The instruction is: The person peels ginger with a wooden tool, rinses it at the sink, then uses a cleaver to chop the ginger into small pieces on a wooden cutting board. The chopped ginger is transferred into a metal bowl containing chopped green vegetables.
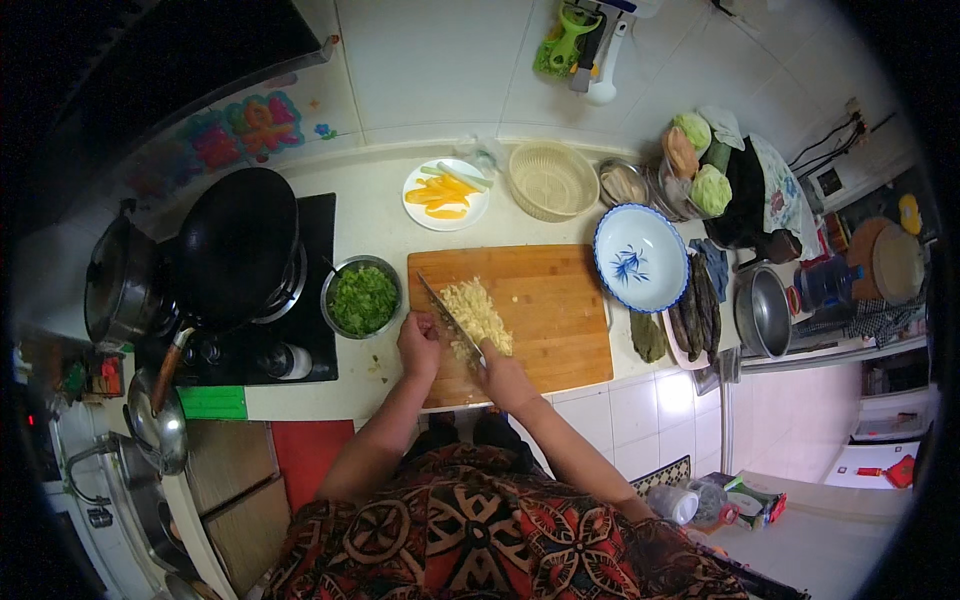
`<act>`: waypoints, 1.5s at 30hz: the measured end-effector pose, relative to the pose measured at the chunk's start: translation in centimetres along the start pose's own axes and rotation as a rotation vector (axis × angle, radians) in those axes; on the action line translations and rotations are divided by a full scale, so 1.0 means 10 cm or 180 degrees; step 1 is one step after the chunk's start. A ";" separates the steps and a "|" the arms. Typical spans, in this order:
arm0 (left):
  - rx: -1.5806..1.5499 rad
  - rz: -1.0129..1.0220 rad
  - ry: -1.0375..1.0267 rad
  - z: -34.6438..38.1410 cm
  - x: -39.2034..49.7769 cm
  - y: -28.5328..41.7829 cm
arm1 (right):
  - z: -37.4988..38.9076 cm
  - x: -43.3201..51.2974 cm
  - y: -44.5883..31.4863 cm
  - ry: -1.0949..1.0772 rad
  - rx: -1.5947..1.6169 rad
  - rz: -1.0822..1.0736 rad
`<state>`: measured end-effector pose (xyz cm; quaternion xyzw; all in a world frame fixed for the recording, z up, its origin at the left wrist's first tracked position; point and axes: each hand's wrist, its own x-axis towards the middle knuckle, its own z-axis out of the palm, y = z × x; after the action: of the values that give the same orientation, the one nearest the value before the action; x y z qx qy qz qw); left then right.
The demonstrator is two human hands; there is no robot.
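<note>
My right hand [507, 379] grips the handle of a kitchen knife [450, 316]. Its blade slants up and left across the wooden cutting board [562, 322], along the left side of a heap of finely chopped pale yellow food [476, 307], perhaps garlic or ginger. At the board's left edge is my left hand [419, 346], fingers curled in, with nothing visible in it. Just left of that hand, a steel bowl [325, 300] holds chopped green herbs [364, 301]. A few small pale bits lie apart from the heap on the board.
Left, a black wok [240, 247] sits on the gas hob [319, 225], its wooden handle jutting forward. Behind the board are a plate of yellow pepper strips [442, 196] and a woven basket [555, 180]. A blue-rimmed bowl [642, 259] overlaps the board's right corner, near dark long vegetables [696, 311].
</note>
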<state>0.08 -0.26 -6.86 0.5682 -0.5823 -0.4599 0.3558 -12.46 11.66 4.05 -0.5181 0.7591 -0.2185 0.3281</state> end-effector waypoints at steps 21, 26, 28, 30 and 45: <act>0.0887 0.1188 -0.0953 0.04 -0.38 0.47 | -0.09 0.01 0.16 0.0249 0.0275 0.0261; 0.1622 0.2978 -0.1536 -0.12 -0.58 0.46 | -0.09 0.03 0.22 0.0466 0.0221 0.0036; 0.1698 0.3294 -0.2071 -0.13 -0.58 0.44 | -0.09 0.03 0.23 0.0384 0.0271 0.0135; 0.1870 0.3452 -0.2604 -0.12 -0.56 0.42 | -0.09 0.04 0.25 0.0391 0.0269 0.0147; 0.1935 0.5021 -0.2821 0.10 -0.50 0.38 | -0.57 -0.06 0.36 0.0723 0.0585 0.0470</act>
<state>-1.64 4.59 -3.04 -0.1460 -0.9741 -0.0899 0.1476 -18.75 13.49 5.73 -0.4007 0.8041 -0.3195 0.3013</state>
